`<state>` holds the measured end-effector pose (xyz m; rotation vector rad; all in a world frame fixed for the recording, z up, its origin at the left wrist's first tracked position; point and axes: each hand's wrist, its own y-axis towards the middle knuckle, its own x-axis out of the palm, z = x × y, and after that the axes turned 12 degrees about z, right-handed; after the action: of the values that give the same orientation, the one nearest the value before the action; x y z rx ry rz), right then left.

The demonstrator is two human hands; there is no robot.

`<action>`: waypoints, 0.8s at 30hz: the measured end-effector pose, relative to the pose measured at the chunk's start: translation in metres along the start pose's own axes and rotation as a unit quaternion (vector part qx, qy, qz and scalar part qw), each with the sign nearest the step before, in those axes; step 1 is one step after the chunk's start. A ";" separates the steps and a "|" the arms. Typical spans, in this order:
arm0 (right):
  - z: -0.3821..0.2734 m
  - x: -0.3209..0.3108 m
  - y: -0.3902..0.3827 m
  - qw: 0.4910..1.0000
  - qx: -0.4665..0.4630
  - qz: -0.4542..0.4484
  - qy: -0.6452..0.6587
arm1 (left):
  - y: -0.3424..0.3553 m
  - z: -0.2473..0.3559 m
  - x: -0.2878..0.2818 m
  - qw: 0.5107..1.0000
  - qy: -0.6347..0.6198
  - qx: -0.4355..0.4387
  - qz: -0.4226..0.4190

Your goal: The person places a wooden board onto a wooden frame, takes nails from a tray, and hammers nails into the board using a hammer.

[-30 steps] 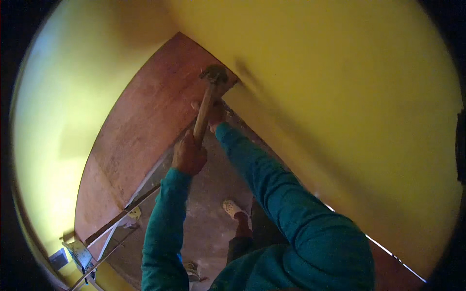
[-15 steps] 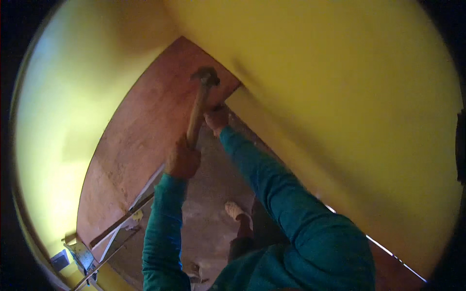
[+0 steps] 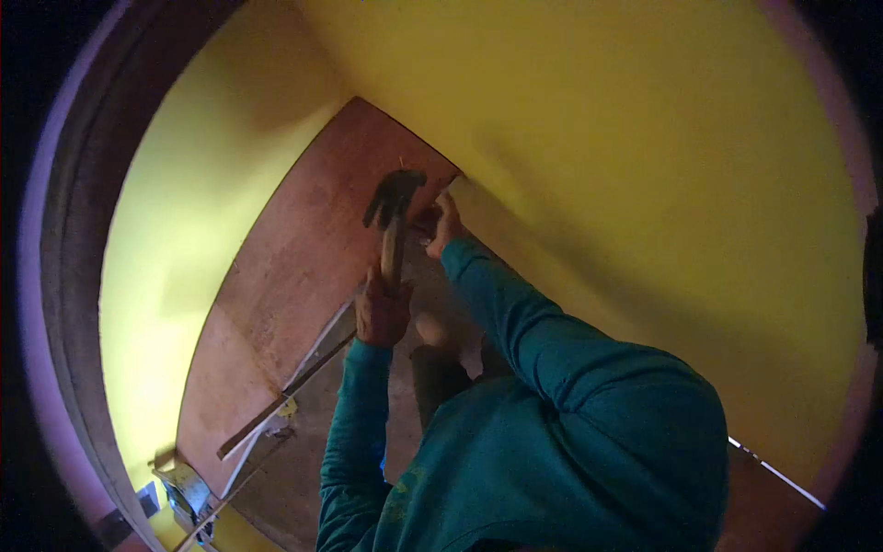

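Observation:
My left hand (image 3: pixel 383 315) is wrapped round the wooden handle of a claw hammer (image 3: pixel 394 247). Its dark head is over the far end of a reddish-brown board (image 3: pixel 276 267). A thin pale sliver (image 3: pixel 402 163) shows just beyond the hammer head; I cannot tell what it is. Just right of the hammer, my right hand (image 3: pixel 443 226) is closed at the board's near edge, close to the wall. Its fingers are bent inward, and whatever they hold is too dark and small to make out.
Yellow walls (image 3: pixel 644 202) meet behind the board. A dark wooden strip (image 3: pixel 285 397) and a pale strip (image 3: pixel 241 462) slant along the board's near-left edge. Some gear (image 3: pixel 189 492) stands at the lower left. Below lies a brownish floor (image 3: pixel 317 442). A dark frame edges the far left.
My left hand has brought the hammer nearer and slightly right. My right hand has shifted a little right, and my view has moved, with more of my torso showing.

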<state>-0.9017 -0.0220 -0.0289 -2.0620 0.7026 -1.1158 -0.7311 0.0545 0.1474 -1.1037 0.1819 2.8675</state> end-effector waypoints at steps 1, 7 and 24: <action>-0.002 -0.006 -0.002 0.990 0.038 -0.030 0.130 | 0.001 -0.006 0.003 0.999 0.033 0.018 -0.021; -0.030 -0.017 0.046 0.969 -0.059 0.213 0.106 | 0.022 -0.018 -0.002 0.993 0.053 -0.004 -0.102; -0.039 -0.014 0.095 0.972 0.004 0.231 0.041 | 0.060 -0.005 0.012 0.995 -0.070 0.066 0.032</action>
<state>-0.9555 -0.0831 -0.0937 -1.7241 1.1473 -0.9313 -0.7429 -0.0054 0.1410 -0.8866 0.4003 2.9252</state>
